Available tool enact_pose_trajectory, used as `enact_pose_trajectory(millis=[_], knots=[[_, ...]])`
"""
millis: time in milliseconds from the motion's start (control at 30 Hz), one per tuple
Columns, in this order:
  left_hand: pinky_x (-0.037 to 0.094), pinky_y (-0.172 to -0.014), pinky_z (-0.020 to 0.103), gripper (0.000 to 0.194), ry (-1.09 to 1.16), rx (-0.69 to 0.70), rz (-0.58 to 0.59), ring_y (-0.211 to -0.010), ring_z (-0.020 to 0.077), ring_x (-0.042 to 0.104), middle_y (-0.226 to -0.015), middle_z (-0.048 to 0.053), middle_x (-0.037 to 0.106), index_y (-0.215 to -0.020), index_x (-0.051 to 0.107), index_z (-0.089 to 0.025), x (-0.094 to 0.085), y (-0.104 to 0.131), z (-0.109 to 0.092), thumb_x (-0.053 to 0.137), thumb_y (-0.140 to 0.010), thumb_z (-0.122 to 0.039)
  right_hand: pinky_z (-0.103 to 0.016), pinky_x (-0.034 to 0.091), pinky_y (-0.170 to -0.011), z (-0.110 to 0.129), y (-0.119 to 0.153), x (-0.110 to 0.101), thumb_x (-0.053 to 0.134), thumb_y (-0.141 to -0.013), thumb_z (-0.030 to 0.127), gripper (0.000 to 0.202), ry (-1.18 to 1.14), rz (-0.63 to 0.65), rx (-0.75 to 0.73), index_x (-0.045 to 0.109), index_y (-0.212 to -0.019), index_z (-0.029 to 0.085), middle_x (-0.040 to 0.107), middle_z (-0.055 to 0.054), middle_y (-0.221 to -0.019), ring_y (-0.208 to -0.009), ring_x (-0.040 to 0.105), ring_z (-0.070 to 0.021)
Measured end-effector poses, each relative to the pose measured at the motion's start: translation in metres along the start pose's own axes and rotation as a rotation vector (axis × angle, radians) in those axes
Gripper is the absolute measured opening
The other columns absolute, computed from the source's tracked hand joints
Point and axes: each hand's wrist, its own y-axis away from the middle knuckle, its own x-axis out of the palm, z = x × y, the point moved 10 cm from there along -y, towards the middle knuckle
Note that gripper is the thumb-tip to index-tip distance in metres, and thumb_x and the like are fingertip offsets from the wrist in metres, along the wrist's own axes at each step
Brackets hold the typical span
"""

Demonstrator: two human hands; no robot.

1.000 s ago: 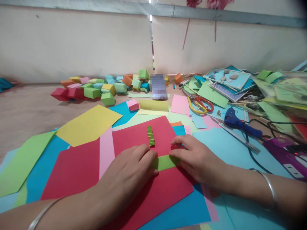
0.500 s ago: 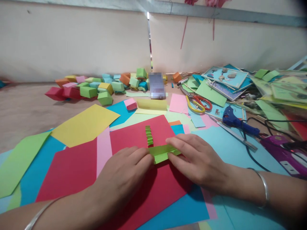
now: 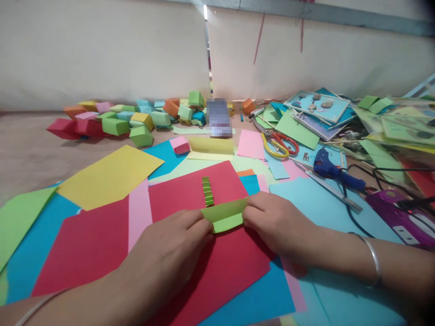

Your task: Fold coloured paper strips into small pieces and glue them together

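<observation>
A creased strip of green paper (image 3: 227, 218) lies over a red sheet (image 3: 217, 280), with one long side raised along a fold. My left hand (image 3: 180, 240) pinches its left end, the fingers curled together. At the opposite end, my right hand (image 3: 275, 222) has its fingers closed on the strip. Just beyond the strip, a small zigzag-folded green piece (image 3: 207, 191) rests on the red sheet. The thumbs of both hands are mostly hidden.
Folded paper blocks (image 3: 115, 126) line the back left. A blurred phone-like object (image 3: 219, 117) stands behind a folded yellow paper (image 3: 210, 149). To the right are scissors (image 3: 280, 145), a blue glue gun (image 3: 336, 174), a metal cutter (image 3: 331, 188) and a purple power strip (image 3: 397, 217).
My right hand's fingers, spread over the strip before, have closed on its right end. More of the green strip shows between my hands. The whole view has shifted slightly.
</observation>
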Motion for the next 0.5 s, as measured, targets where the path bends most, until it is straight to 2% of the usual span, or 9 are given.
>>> enact_pose_trajectory(millis=[233,500], knots=[[0.036,-0.046,0.028,0.03,-0.053,-0.055,0.072,-0.053,0.0192,0.056,-0.068,0.005,0.064,-0.074,0.063,-0.018,0.009,-0.002,0.006,0.039,-0.092,-0.015,-0.029,0.03,-0.06,-0.012,-0.003,0.009,0.051,-0.095,0.021,0.022,-0.016,0.023,0.079,0.059,-0.075,0.016,0.059,-0.004,-0.072,-0.066,0.046,-0.0171],[0.025,-0.044,0.03,0.031,-0.104,-0.112,0.141,-0.049,0.0214,0.055,-0.061,0.005,0.062,-0.071,0.059,-0.02,0.012,-0.002,0.014,0.037,-0.092,-0.017,-0.027,0.03,-0.059,-0.02,-0.006,0.012,0.057,-0.093,0.024,0.018,-0.053,0.117,0.17,0.059,-0.077,0.016,0.058,-0.004,-0.074,-0.066,0.045,-0.0162]])
